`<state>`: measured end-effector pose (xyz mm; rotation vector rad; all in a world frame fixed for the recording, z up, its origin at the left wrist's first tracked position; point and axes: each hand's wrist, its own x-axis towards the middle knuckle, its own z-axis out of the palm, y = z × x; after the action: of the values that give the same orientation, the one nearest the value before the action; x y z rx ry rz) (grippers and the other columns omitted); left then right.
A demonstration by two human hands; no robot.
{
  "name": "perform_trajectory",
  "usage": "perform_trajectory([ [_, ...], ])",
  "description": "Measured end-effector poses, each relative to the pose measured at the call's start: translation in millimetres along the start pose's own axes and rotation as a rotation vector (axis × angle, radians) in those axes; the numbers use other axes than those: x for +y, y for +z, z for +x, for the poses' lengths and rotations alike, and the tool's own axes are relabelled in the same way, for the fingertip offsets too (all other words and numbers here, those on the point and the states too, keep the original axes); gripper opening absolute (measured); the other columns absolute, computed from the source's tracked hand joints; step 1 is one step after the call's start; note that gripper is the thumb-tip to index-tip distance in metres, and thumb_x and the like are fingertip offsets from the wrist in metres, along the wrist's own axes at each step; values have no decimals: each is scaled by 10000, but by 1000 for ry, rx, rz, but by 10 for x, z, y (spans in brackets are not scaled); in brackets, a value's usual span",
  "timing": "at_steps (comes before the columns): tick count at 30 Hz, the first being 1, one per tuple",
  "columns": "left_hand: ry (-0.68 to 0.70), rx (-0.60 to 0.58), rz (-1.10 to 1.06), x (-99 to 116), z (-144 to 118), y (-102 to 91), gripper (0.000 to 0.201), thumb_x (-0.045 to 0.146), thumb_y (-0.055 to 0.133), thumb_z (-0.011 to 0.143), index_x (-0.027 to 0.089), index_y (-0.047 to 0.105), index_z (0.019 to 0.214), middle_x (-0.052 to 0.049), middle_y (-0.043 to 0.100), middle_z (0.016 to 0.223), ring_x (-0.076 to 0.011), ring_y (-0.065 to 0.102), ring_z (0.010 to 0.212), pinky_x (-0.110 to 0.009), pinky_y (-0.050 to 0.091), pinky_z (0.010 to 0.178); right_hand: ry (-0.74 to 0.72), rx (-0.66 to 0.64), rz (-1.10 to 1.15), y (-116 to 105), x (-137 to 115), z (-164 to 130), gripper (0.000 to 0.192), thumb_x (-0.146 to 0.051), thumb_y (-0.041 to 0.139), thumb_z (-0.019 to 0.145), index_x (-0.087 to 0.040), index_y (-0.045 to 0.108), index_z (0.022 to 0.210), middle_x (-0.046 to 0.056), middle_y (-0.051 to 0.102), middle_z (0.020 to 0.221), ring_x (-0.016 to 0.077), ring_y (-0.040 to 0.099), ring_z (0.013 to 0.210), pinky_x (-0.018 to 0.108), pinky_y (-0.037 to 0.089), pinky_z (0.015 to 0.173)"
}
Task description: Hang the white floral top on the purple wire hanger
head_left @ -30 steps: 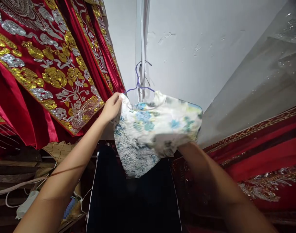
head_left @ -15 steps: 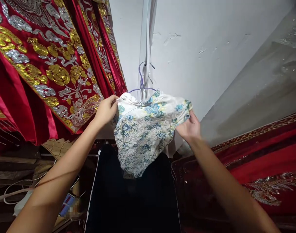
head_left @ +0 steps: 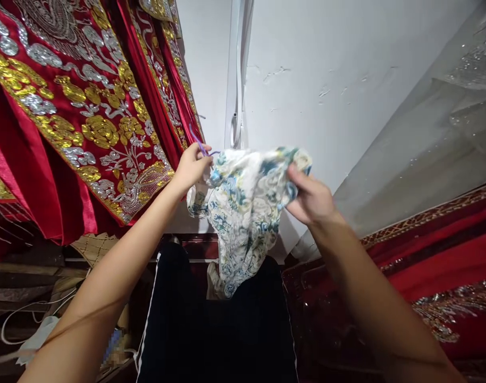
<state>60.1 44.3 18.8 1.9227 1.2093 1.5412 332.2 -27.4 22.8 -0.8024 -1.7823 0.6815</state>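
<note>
A white blouse [head_left: 243, 213] with blue, green and yellow flowers hangs between my hands in front of my dark trousers [head_left: 223, 340]. My left hand [head_left: 194, 165] is closed around the purple hanger [head_left: 197, 139], close to its hook, by the blouse's upper left. My right hand [head_left: 312, 194] grips the blouse's right shoulder or sleeve, thumb on the front of the cloth. The upper part of the blouse is slightly smeared by motion. Most of the hanger is hidden inside the cloth and behind my fingers.
Red cloth [head_left: 103, 127] with gold and silver sequin embroidery hangs at the left. A white wall [head_left: 315, 64] with a pale vertical strip [head_left: 237, 74] stands ahead. Sheer glittery fabric [head_left: 462, 101] and red cloth [head_left: 450, 266] are at the right. A white cable [head_left: 11, 319] lies lower left.
My left hand has moved from the blouse's shoulder to the purple hanger. The hanger has tilted left, away from the wall strip. My right hand keeps hold of the blouse, which has turned and bunched.
</note>
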Motion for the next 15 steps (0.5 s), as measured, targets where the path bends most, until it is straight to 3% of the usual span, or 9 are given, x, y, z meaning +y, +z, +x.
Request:
perform_trajectory([
  [3,-62,-38,-250,-6,-196,-36,163,195,508,664,187,603,797,-40,581,713,-163,533,628,-350,482,631,47,-559,193,13,75,-130,917,-865,619,687,-183,663,1299,170,708,1178,372,666,1138,545,549,945],
  [4,-50,-60,-324,24,-282,-41,88,203,496,633,197,569,681,-37,529,637,-158,486,581,-351,454,588,68,-645,186,55,154,-177,901,-818,658,698,-187,634,1340,173,682,1254,369,652,1174,544,539,973],
  [5,-29,-80,-388,70,-368,-38,39,217,488,610,209,508,577,-35,461,564,-155,439,544,-357,429,561,78,-646,125,127,253,-232,884,-748,690,728,-203,573,1414,175,628,1362,367,615,1244,547,517,1017],
  [6,-7,-91,-439,130,-453,-23,118,235,485,597,222,425,496,-32,382,505,-152,390,512,-368,413,547,61,-563,17,230,364,-294,885,-659,718,763,-235,475,1501,169,538,1480,363,554,1329,551,485,1066],
  [7,13,-89,-475,201,-534,2,212,260,485,598,232,338,448,-29,304,468,-149,342,487,-382,404,540,32,-462,-136,358,477,-361,1006,-584,757,762,-275,296,1601,161,391,1603,366,443,1433,564,429,1126],
  [9,23,-67,-488,358,-675,76,356,329,485,654,241,218,436,-27,205,453,-149,285,469,-414,413,546,-121,-365,-413,642,666,-492,1291,-535,829,687,-240,25,1653,182,145,1695,419,183,1550,629,243,1227],
  [12,-21,-93,-409,550,-808,175,422,423,470,756,242,200,486,-32,174,470,-186,358,517,-477,491,637,-305,-55,-674,945,736,-594,1235,-516,753,765,-293,-92,1638,153,103,1697,462,73,1559,712,58,1228],
  [13,-35,-115,-377,582,-822,188,399,422,472,777,245,246,500,-34,184,473,-202,404,552,-501,515,690,-337,22,-711,980,694,-590,1183,-510,721,792,-320,-88,1634,140,137,1686,469,96,1552,719,58,1223],
  [15,-44,-123,-326,578,-803,170,300,388,475,812,251,395,557,-44,272,488,-225,492,626,-540,536,789,-371,50,-728,950,545,-538,1066,-481,682,823,-359,-1,1633,125,268,1626,461,227,1512,684,148,1221],
])
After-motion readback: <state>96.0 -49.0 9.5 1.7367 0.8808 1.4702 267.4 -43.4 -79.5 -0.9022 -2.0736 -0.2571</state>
